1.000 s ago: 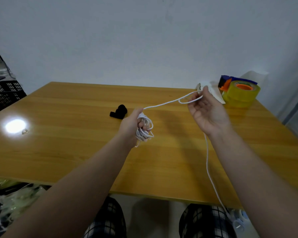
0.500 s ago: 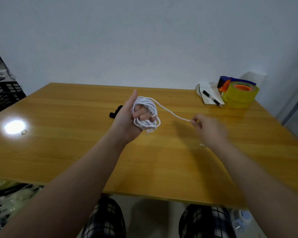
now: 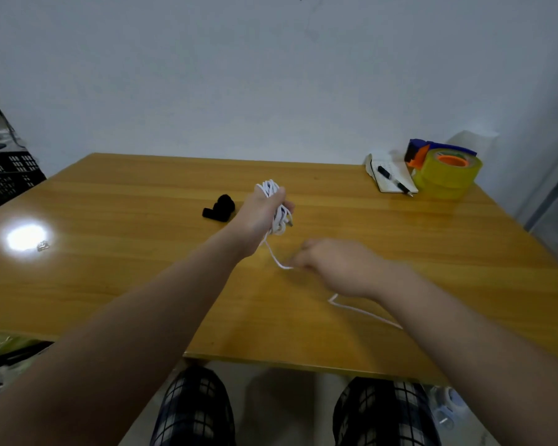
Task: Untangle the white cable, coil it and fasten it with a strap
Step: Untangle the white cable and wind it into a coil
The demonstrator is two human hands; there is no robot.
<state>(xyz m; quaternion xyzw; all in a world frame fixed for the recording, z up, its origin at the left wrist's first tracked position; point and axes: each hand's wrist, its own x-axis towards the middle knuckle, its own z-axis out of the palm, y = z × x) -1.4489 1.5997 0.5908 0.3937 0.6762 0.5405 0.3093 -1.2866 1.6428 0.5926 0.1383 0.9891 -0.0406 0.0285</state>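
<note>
Head view: our left hand (image 3: 258,211) curls its fingers (image 3: 288,206) round the coiled cable (image 3: 271,188) above mid-table, our blurred right hand (image 3: 339,268) seemingly pinching its tail. A hard tug could slip loops off, and slack trailing toward the near edge may snag under our forearm; the table (image 3: 126,252) is open around, strap (image 3: 219,208) just left.

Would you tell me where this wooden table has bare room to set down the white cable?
The wooden table is bare along its far edge, between the small black strap and the white notebook. The far right corner is crowded with yellow tape rolls.
</note>
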